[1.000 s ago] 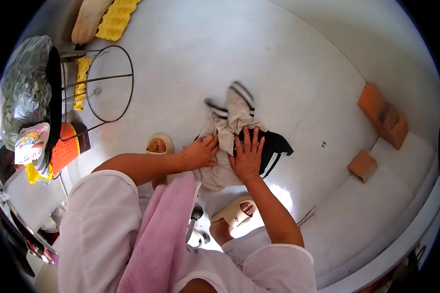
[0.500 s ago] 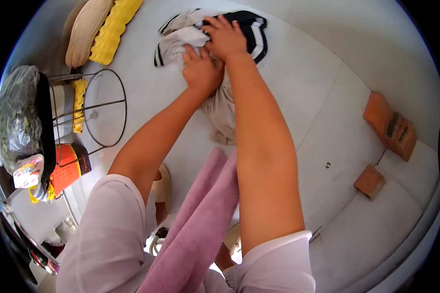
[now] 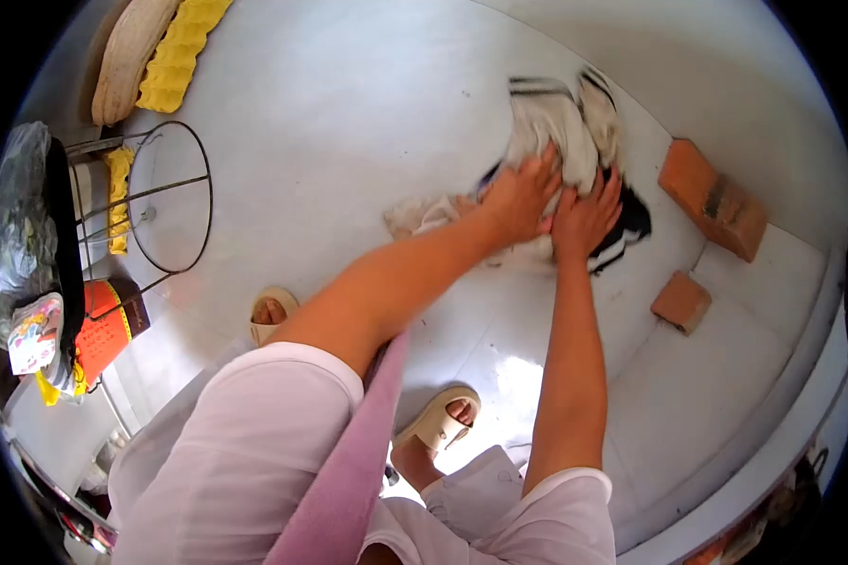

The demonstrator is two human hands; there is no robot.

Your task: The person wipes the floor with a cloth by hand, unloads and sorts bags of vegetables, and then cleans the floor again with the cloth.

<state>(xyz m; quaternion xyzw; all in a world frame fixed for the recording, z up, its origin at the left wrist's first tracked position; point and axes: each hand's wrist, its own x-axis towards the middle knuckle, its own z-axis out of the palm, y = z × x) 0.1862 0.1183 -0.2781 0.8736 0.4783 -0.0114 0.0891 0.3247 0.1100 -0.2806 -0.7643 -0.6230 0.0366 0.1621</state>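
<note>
A pale, smooth-looking floor (image 3: 330,113) fills most of the frame and meets a light wall (image 3: 754,85) at upper right. On it, right of upper centre, lies a crumpled beige-and-black cloth (image 3: 545,127); it looks light, soft and limp, not fragile, and likely to slide easily. Its bunched middle or loose striped ends seem the handiest places to take hold. Reddish bricks (image 3: 713,200) lie near it, farther right. The left hand (image 3: 523,198) and right hand (image 3: 586,218) rest on the cloth's middle, fingers extended and spread rather than curled round it.
</note>
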